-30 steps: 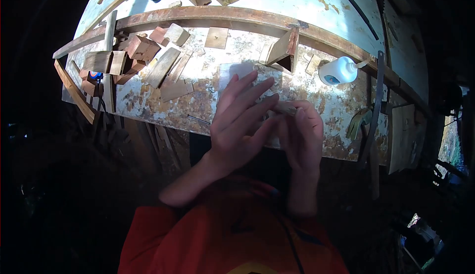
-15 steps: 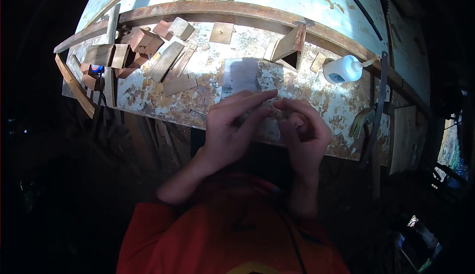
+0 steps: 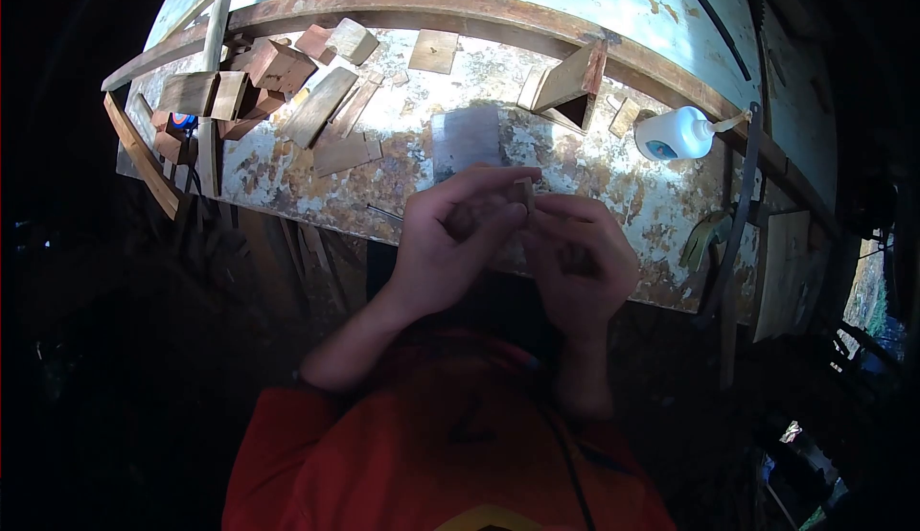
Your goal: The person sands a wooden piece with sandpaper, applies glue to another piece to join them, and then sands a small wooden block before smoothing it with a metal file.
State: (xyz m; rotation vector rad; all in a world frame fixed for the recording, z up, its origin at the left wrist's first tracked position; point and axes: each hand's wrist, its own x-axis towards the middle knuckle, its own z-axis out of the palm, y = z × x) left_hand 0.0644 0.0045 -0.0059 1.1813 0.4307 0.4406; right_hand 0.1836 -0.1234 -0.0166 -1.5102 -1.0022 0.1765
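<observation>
My left hand (image 3: 443, 229) is closed over the bench's near edge, its thumb and forefinger pinching a small thin piece of wood (image 3: 525, 191). Close against it, my right hand (image 3: 586, 255) has its fingers curled in, the fingertips at the same small piece; most of that piece is covered by fingers and shadow. Just beyond my hands lies a grey rectangular sheet, perhaps sandpaper (image 3: 467, 138). A slim metal rod (image 3: 385, 214) lies at the bench edge left of my left hand.
Wood blocks (image 3: 281, 68) and offcuts (image 3: 321, 107) crowd the bench's left side. A square wooden piece (image 3: 434, 52) lies farther back, near a wedge-shaped wooden assembly (image 3: 573, 80). A white glue bottle (image 3: 676, 134) lies at right, beside a long dark blade (image 3: 738, 205). A wooden rail (image 3: 412, 6) crosses behind.
My right hand has moved left, bringing its fingertips against the left hand's. The small wooden piece now shows between them. The view has shifted slightly, with the bench items sitting higher.
</observation>
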